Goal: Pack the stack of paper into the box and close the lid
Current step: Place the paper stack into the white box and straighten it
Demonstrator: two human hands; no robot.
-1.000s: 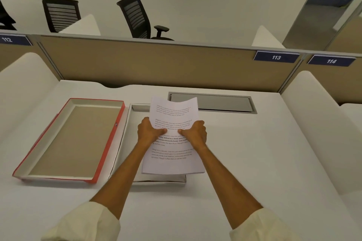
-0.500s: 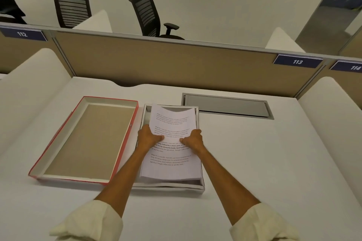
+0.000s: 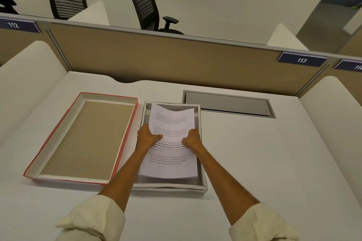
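Observation:
A stack of printed white paper point(image 3: 170, 164) lies low inside the open white box point(image 3: 203, 184) at the middle of the desk. Its far end curls upward. My left hand point(image 3: 147, 137) grips the stack's left edge and my right hand point(image 3: 191, 139) grips its right edge, thumbs on top. The near end of the stack sits just above the box floor. The red-edged lid point(image 3: 64, 137) lies upside down to the left of the box, touching its side, its brown inside facing up.
A grey metal cable flap point(image 3: 227, 104) is set into the desk behind the box on the right. A tan partition point(image 3: 176, 58) closes off the back, and white curved dividers stand at both sides. Black office chairs point(image 3: 146, 6) stand beyond the partition.
Both hands have lowered the paper stack from above the box down into it. The camera has shifted, so the box and lid appear further right.

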